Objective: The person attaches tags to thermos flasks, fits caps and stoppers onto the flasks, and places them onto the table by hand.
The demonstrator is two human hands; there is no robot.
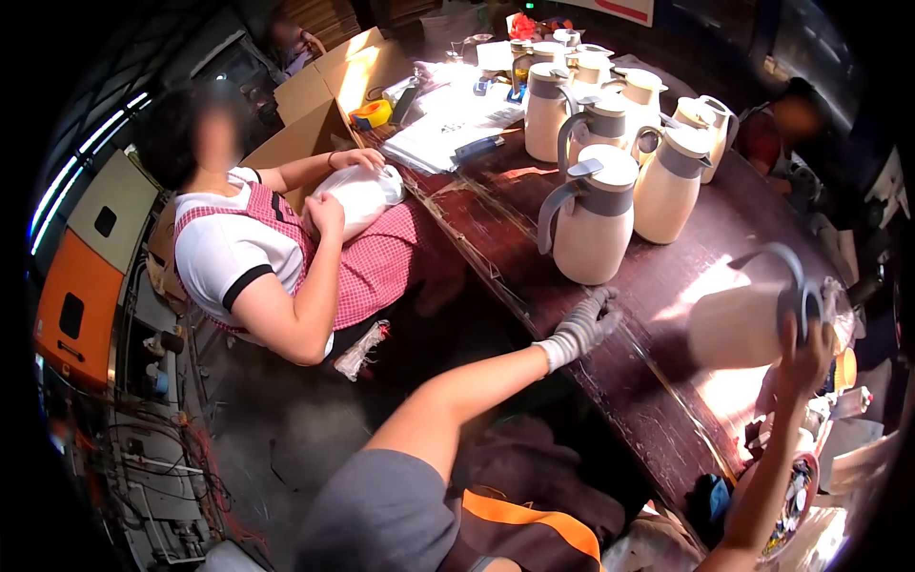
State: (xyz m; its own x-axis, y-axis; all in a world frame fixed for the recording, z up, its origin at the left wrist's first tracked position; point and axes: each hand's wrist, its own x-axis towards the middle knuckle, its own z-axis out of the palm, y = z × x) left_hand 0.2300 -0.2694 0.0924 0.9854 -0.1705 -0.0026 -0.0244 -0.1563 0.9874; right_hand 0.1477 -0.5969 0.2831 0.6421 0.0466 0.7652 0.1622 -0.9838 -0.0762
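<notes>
My left hand (581, 331), in a light striped glove, rests on the edge of the dark red table (496, 229) with its fingers stretched out. Just beyond its fingertips stands an upright cream vacuum jug (593, 234) with a grey collar, handle and lid; the hand does not hold it. On the right, my bare right hand (806, 351) grips another cream vacuum jug (734, 329) by its grey collar. This jug is tipped on its side and slightly blurred, with its handle upward.
Several more jugs (667, 195) stand at the back of the table. Beside them lie papers (429, 133) and yellow tape (372, 114). A person in a checked apron (372, 262) sits at left holding a wrapped white item (355, 198). A bin of small parts (796, 500) is at lower right.
</notes>
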